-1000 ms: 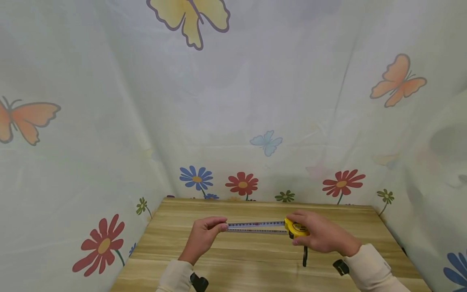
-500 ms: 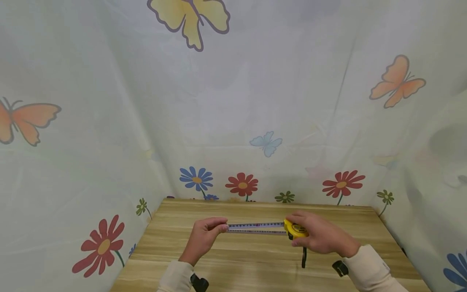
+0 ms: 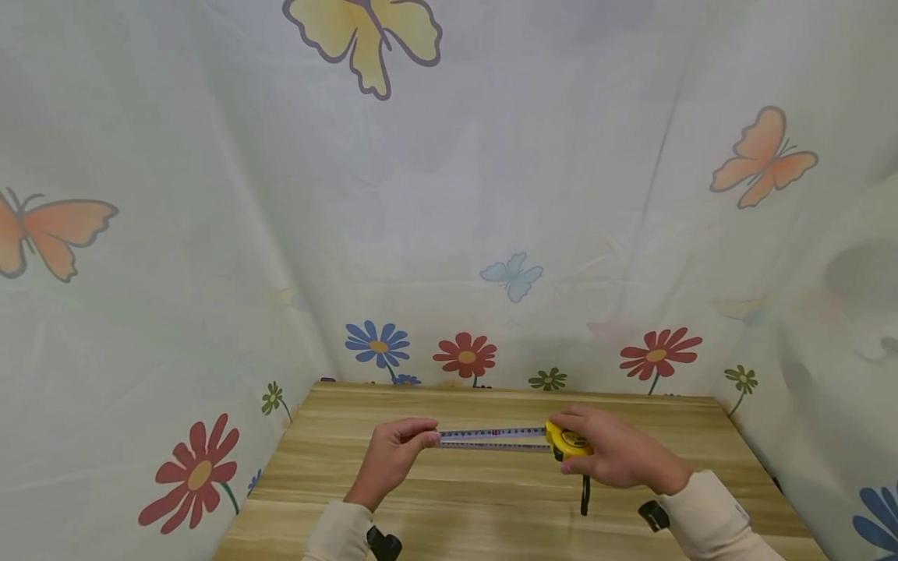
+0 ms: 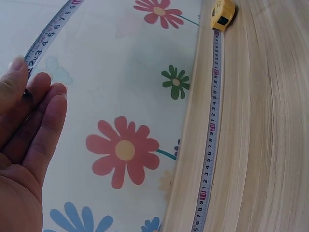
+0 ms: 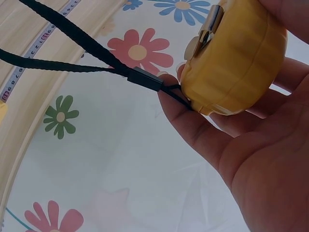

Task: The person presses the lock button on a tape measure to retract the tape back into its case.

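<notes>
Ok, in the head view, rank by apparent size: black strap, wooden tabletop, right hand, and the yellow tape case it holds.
1. Wooden tabletop
2. Right hand
3. Yellow tape case, partly covered
4. Black strap

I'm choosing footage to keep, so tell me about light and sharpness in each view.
Head view: soft, diffuse light, digits on the tape hard to read; left wrist view: the tape's nearer digits legible, the printed backdrop pale and softly lit; right wrist view: the yellow case gently shaded, its surface detail soft.
</notes>
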`<state>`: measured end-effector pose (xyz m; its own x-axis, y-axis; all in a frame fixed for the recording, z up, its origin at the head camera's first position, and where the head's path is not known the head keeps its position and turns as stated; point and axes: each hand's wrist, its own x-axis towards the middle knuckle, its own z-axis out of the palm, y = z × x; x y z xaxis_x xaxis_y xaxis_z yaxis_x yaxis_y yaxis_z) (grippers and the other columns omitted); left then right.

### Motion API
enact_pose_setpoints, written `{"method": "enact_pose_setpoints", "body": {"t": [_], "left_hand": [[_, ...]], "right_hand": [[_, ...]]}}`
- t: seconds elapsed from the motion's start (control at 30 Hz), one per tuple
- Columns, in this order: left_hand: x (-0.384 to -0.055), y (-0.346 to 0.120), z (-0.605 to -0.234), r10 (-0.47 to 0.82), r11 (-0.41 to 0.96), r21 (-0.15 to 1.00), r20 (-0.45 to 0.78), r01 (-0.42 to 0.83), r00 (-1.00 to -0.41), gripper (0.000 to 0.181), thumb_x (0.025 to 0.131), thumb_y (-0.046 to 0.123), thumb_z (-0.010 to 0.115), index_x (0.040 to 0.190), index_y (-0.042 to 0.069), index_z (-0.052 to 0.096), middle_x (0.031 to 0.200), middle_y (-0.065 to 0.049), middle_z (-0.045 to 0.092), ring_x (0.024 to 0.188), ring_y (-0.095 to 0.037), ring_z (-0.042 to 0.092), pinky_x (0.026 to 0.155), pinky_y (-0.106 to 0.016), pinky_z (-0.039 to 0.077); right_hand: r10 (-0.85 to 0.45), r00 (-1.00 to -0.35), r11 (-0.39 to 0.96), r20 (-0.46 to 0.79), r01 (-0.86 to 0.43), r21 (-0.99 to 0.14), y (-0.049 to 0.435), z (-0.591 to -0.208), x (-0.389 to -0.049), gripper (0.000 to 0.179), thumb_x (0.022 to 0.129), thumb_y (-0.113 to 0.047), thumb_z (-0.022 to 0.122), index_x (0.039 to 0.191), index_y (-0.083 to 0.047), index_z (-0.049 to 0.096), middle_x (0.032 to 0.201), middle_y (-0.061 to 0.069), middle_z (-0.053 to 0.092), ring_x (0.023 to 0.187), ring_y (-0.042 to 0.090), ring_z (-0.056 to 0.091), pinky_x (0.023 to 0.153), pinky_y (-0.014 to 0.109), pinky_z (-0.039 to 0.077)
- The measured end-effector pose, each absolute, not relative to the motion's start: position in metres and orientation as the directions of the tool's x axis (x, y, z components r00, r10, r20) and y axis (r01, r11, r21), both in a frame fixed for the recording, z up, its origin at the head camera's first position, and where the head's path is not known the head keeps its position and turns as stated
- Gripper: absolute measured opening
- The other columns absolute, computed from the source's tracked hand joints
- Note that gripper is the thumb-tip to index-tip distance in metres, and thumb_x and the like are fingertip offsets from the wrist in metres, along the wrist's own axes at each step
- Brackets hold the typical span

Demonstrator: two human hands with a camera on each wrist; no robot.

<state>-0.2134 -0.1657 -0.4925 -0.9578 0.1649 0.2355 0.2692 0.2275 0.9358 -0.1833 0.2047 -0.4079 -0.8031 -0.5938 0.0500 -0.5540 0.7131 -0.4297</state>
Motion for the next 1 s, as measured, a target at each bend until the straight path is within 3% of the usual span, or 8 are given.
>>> {"method": "enact_pose_setpoints", "body": {"t": [0.47, 1.0], "left_hand": [[-0.2117, -0.1645, -0.4934, 0.164, 0.222, 0.94, 0.227, 0.26, -0.96, 0.026, 0.095, 0.024, 0.077, 0.117, 0.012, 0.081, 0.113, -0.011, 0.08, 0.095, -0.008, 0.077, 0.084, -0.022, 0.061], [-0.2118, -0.1613, -0.4915, 0.175, 0.237, 0.927, 0.255, 0.292, -0.951, 0.026, 0.095, 0.025, 0.077, 0.116, 0.011, 0.081, 0.114, -0.011, 0.08, 0.098, -0.009, 0.077, 0.084, -0.02, 0.06]], "right_hand": [[-0.588, -0.807, 0.719, 0.054, -0.552, -0.423, 0.2044, -0.4101, -0.184, 0.059, 0.094, -0.038, 0.078, 0.143, -0.011, 0.061, 0.135, 0.003, 0.062, 0.097, 0.007, 0.057, 0.082, 0.027, 0.054], [-0.595, -0.8, 0.71, 0.072, -0.566, -0.419, 0.2042, -0.4103, -0.1829, 0.061, 0.093, -0.041, 0.078, 0.143, -0.01, 0.061, 0.138, 0.009, 0.063, 0.101, 0.01, 0.058, 0.084, 0.031, 0.056]]}}
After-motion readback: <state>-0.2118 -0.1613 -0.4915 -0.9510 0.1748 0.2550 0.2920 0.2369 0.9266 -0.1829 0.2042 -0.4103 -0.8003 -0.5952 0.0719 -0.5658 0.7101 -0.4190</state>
